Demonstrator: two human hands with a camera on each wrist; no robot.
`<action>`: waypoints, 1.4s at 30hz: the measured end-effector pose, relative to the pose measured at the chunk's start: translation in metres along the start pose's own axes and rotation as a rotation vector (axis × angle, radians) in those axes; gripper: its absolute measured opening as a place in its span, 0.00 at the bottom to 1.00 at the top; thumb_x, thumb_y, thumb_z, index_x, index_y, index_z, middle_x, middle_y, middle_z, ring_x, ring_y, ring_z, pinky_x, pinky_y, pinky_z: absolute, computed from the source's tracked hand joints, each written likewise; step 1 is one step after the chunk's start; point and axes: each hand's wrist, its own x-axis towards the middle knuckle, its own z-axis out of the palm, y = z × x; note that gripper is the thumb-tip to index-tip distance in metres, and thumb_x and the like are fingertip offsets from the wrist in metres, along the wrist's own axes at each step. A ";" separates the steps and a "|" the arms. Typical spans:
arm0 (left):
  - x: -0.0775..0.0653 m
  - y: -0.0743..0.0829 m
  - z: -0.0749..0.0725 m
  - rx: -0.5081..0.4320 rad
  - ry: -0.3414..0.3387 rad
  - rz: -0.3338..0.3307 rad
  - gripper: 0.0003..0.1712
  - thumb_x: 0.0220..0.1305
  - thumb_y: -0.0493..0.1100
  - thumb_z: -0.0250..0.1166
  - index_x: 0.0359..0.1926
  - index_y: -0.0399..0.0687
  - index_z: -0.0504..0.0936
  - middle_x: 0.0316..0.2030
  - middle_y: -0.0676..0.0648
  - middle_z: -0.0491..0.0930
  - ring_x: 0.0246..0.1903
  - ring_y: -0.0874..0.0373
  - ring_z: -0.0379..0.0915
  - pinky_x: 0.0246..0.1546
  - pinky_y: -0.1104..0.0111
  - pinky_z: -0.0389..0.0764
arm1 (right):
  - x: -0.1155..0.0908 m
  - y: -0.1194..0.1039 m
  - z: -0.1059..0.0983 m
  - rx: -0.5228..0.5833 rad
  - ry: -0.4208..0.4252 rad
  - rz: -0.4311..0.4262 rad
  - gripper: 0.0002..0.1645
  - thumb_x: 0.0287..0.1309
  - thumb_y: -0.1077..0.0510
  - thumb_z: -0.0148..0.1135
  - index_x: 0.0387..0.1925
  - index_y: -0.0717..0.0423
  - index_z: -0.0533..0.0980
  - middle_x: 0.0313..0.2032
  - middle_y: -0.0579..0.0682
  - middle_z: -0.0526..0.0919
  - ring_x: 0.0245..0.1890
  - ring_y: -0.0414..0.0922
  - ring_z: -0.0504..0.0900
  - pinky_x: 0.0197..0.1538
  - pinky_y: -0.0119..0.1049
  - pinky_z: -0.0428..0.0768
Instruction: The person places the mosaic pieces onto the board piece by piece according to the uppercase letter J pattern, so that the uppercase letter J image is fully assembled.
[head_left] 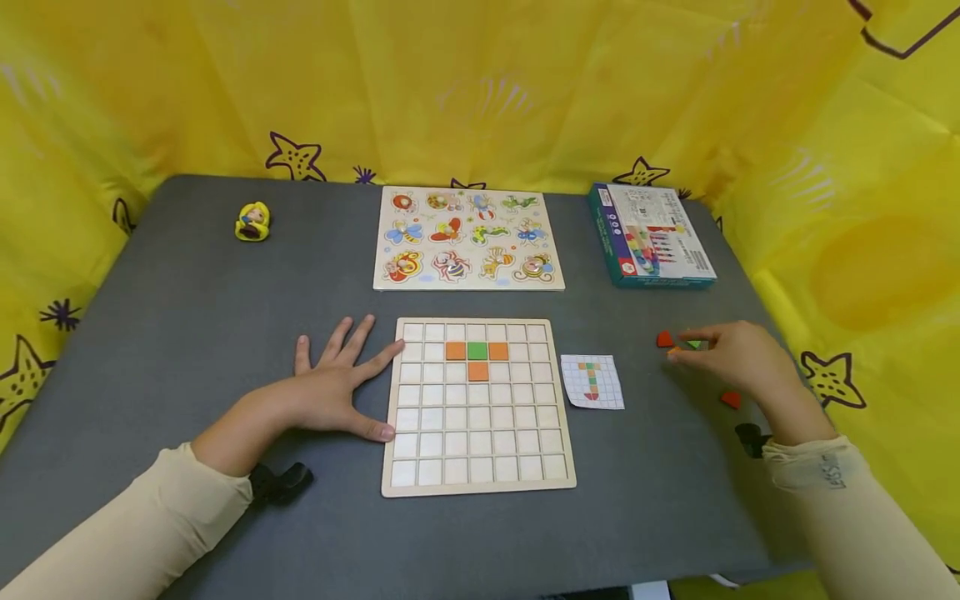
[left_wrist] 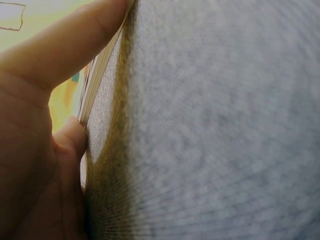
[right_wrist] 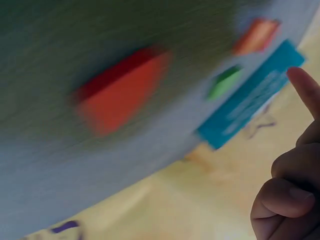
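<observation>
My left hand [head_left: 330, 392] is spread at the left edge of a wooden grid board [head_left: 480, 492], thumb and index fingertips touching its frame. On the board sit a green square [head_left: 477, 351] and several orange squares [head_left: 477, 372]. Over at the right, my right hand [head_left: 738, 362] reaches to small loose pieces, thumb and index finger apart. An orange piece [head_left: 674, 351] lies by the thumb tip, partly hidden. Close by are a red piece [head_left: 664, 339] and a green piece [head_left: 694, 344]. Another red piece [right_wrist: 122, 92] lies nearer the wrist, blurred in the right wrist view.
A pattern card [head_left: 592, 382] with a coloured figure lies right of the board. Behind stand an insect picture puzzle [head_left: 468, 237] and a teal-edged box [head_left: 656, 237]. A small yellow figurine [head_left: 252, 222] is at the back left. Yellow cloth surrounds the grey table [head_left: 315, 533].
</observation>
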 end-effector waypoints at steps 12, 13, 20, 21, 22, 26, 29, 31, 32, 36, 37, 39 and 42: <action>-0.002 -0.002 0.004 -0.022 0.014 0.010 0.71 0.36 0.83 0.65 0.78 0.68 0.44 0.76 0.41 0.23 0.71 0.39 0.12 0.54 0.30 0.17 | 0.012 0.055 0.002 0.007 -0.067 0.046 0.46 0.58 0.27 0.57 0.64 0.57 0.73 0.55 0.73 0.74 0.50 0.70 0.73 0.42 0.57 0.74; -0.002 -0.002 0.005 -0.021 0.011 0.004 0.71 0.36 0.84 0.65 0.78 0.69 0.43 0.76 0.42 0.22 0.71 0.40 0.11 0.54 0.30 0.16 | 0.015 0.057 0.002 0.005 -0.076 0.047 0.47 0.58 0.27 0.57 0.65 0.57 0.72 0.56 0.74 0.73 0.52 0.72 0.71 0.45 0.61 0.72; -0.001 0.000 0.002 -0.012 0.003 0.001 0.72 0.36 0.84 0.64 0.78 0.69 0.42 0.75 0.42 0.21 0.71 0.40 0.11 0.54 0.30 0.16 | 0.023 0.062 0.001 -0.016 -0.104 0.049 0.48 0.56 0.25 0.57 0.63 0.58 0.74 0.58 0.77 0.68 0.54 0.74 0.68 0.50 0.66 0.68; -0.001 0.001 0.001 -0.011 0.003 0.000 0.72 0.35 0.85 0.64 0.78 0.69 0.42 0.75 0.42 0.21 0.71 0.40 0.11 0.54 0.31 0.16 | 0.024 0.061 0.001 -0.019 -0.101 0.047 0.48 0.56 0.25 0.57 0.62 0.58 0.75 0.57 0.77 0.69 0.54 0.74 0.69 0.50 0.65 0.68; -0.001 0.000 0.001 -0.011 0.007 0.001 0.72 0.35 0.85 0.64 0.78 0.68 0.42 0.75 0.42 0.21 0.71 0.39 0.11 0.54 0.30 0.16 | 0.024 0.060 0.001 -0.021 -0.096 0.043 0.48 0.56 0.25 0.58 0.61 0.58 0.75 0.57 0.77 0.70 0.53 0.73 0.70 0.49 0.65 0.69; 0.001 -0.002 0.003 -0.011 0.015 -0.015 0.73 0.33 0.85 0.64 0.78 0.70 0.42 0.75 0.43 0.21 0.71 0.42 0.10 0.54 0.32 0.15 | 0.026 0.057 0.001 -0.020 -0.078 0.035 0.46 0.57 0.26 0.58 0.59 0.59 0.76 0.56 0.75 0.72 0.52 0.71 0.71 0.48 0.63 0.70; 0.003 -0.005 0.006 -0.008 0.007 -0.025 0.73 0.33 0.86 0.63 0.77 0.73 0.41 0.75 0.46 0.19 0.71 0.45 0.08 0.55 0.33 0.13 | 0.026 0.057 0.002 -0.019 -0.061 0.035 0.45 0.57 0.27 0.59 0.59 0.59 0.77 0.55 0.74 0.73 0.52 0.71 0.72 0.48 0.62 0.71; 0.004 -0.006 0.007 -0.004 0.000 -0.032 0.73 0.32 0.87 0.62 0.77 0.75 0.40 0.75 0.47 0.18 0.71 0.46 0.07 0.54 0.34 0.12 | 0.025 0.056 0.003 -0.016 -0.048 0.035 0.44 0.57 0.27 0.59 0.58 0.59 0.78 0.54 0.73 0.74 0.51 0.70 0.73 0.47 0.61 0.71; 0.005 -0.007 0.007 -0.004 -0.004 -0.030 0.73 0.32 0.87 0.62 0.77 0.75 0.40 0.75 0.47 0.18 0.71 0.46 0.07 0.54 0.34 0.12 | 0.024 0.056 0.004 -0.017 -0.039 0.032 0.44 0.57 0.27 0.59 0.58 0.59 0.78 0.54 0.73 0.75 0.51 0.70 0.73 0.46 0.61 0.71; 0.004 -0.006 0.007 -0.005 -0.005 -0.029 0.73 0.33 0.87 0.62 0.77 0.74 0.40 0.75 0.46 0.18 0.71 0.45 0.07 0.54 0.34 0.12 | 0.019 0.040 0.002 -0.017 0.004 0.000 0.43 0.56 0.27 0.60 0.57 0.58 0.79 0.50 0.70 0.79 0.48 0.66 0.76 0.42 0.56 0.74; 0.004 -0.005 0.006 -0.006 -0.005 -0.025 0.73 0.33 0.87 0.62 0.78 0.73 0.40 0.75 0.46 0.18 0.71 0.44 0.08 0.53 0.33 0.12 | 0.017 0.033 0.001 -0.025 0.019 -0.010 0.43 0.56 0.28 0.60 0.56 0.58 0.80 0.47 0.68 0.82 0.46 0.64 0.77 0.40 0.54 0.74; 0.002 -0.002 0.003 -0.009 -0.001 -0.017 0.73 0.34 0.86 0.62 0.78 0.71 0.41 0.75 0.44 0.20 0.71 0.42 0.09 0.53 0.32 0.14 | 0.011 0.015 -0.002 -0.028 0.046 -0.035 0.41 0.55 0.29 0.62 0.55 0.56 0.81 0.38 0.62 0.86 0.41 0.61 0.79 0.35 0.49 0.75; -0.001 0.001 0.000 -0.012 -0.001 -0.002 0.72 0.35 0.85 0.63 0.78 0.68 0.43 0.75 0.41 0.21 0.71 0.39 0.11 0.53 0.30 0.15 | 0.002 -0.015 -0.001 -0.018 0.082 -0.082 0.36 0.56 0.32 0.65 0.54 0.54 0.82 0.23 0.50 0.84 0.28 0.53 0.78 0.25 0.43 0.71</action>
